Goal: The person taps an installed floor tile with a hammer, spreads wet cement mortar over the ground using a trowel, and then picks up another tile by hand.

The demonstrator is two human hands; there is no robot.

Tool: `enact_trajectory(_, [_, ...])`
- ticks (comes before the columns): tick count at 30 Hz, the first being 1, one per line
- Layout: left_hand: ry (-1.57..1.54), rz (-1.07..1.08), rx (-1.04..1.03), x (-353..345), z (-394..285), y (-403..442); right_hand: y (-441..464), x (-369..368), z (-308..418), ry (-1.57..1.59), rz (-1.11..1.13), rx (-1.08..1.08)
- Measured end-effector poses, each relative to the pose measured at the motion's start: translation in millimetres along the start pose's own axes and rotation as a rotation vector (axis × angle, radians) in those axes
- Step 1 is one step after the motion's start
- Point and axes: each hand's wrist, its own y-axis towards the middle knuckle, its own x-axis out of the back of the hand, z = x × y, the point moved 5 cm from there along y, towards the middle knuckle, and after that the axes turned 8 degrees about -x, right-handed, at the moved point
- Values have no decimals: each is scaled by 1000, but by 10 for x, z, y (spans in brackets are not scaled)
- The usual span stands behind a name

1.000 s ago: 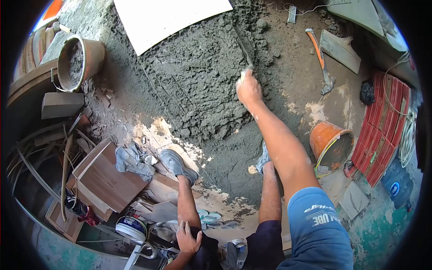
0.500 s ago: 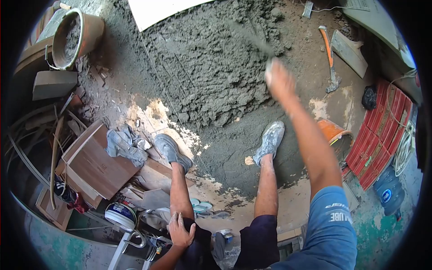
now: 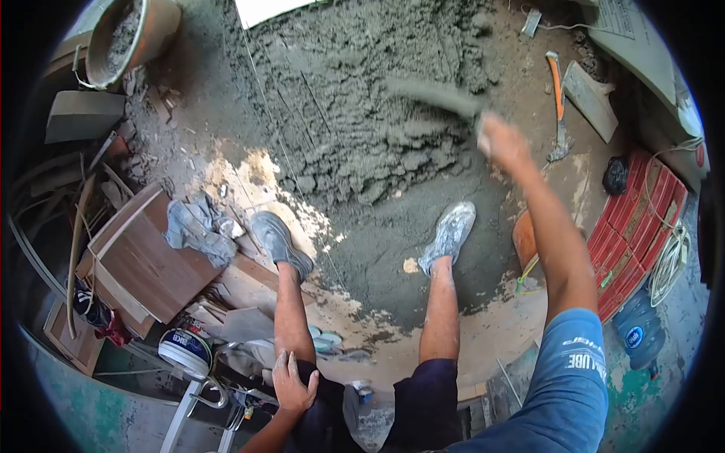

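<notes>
My right hand point(image 3: 504, 143) is wrapped round the handle of a trowel point(image 3: 438, 96), whose long blade, blurred by motion, points left over the wet grey mortar point(image 3: 355, 113). The mortar is rough and lumpy in a thick bed, and thinner and smoother near my shoes. On my left knee rests my left hand point(image 3: 293, 383), fingers spread and nothing in it. A white board point(image 3: 268, 9) lies at the top edge of the mortar.
Two buckets point(image 3: 136, 45) point(image 3: 524, 238) stand at the upper left and right. An orange-handled hammer point(image 3: 557, 94) lies beside a grey tile piece point(image 3: 590, 102). Red tiles point(image 3: 633, 223) are at the right, wooden boards point(image 3: 155, 260) and a cloth point(image 3: 198, 232) at the left.
The trowel in my right hand has swung to the right and down, and its blade now points left. The view has shifted, with less of the white board showing. My left hand stays on the knee.
</notes>
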Motion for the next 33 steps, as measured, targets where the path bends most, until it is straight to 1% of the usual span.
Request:
enact_trajectory(1, [0,-6,-12,-8,-4,-28,227,53,-88,36,-166,10])
enact_trajectory(3, [15,0,-18,-29,-7,-27,589,411,60,28,-63,-178])
enact_trajectory(4, [8,-4,-8,-15,-16,-30,540,349,80,29,-59,-172])
enact_trajectory(6, [-4,-32,-16,10,-14,-20,239,77,176,-30,89,-3])
enact_trajectory(7, [-16,-30,-10,8,-28,-55,44,-256,51,-12,71,-6])
enact_trajectory(8, [-20,-17,0,8,-19,-46,-159,-383,46,-99,202,77])
enact_trajectory(9, [-20,-10,9,13,-15,-16,-414,-433,19,-48,179,147])
enact_trajectory(10, [-17,-10,6,37,-26,1,-549,-459,-1,-76,228,113])
enact_trajectory(11, [-21,-16,9,39,-29,6,-585,-415,-44,-79,225,119])
enact_trajectory(13, [-14,-26,-14,46,-12,-6,-640,-285,-39,-145,-15,294])
enact_trajectory(14, [-13,-24,-8,48,-2,-30,-605,-166,6,-180,-46,368])
enact_trajectory(15, [-16,-27,-9,46,1,-37,-537,-45,51,-179,-45,370])
enact_trajectory(17, [-21,-46,-16,45,14,12,-397,-57,233,-397,269,581])
enact_trajectory(18, [-24,-33,-15,54,10,14,-293,-52,352,-483,335,608])
enact_trajectory(19, [-28,-17,-12,50,0,0,-121,-11,503,-488,331,613])
enact_trajectory(21, [-32,-25,-3,44,3,0,312,219,817,-583,583,383])
enact_trajectory(23, [-32,-28,8,58,23,-10,695,516,1050,-576,458,450])
enact_trajectory(25, [-35,-17,17,36,12,-6,1066,820,1118,-409,336,251])
enact_trajectory(27, [-49,-24,12,30,3,8,1395,1054,1101,-293,300,138])
enact_trajectory(29, [-55,-33,13,60,34,-9,1550,1177,1032,-239,169,85])
enact_trajectory(31, [-79,-40,13,52,48,-20,1568,1214,953,-214,134,23])
enact_trajectory(32, [-81,-48,15,58,57,-4,1572,1184,919,-217,127,28])
enact_trajectory(33, [-89,-44,21,70,59,-6,1548,1107,901,-144,163,18])
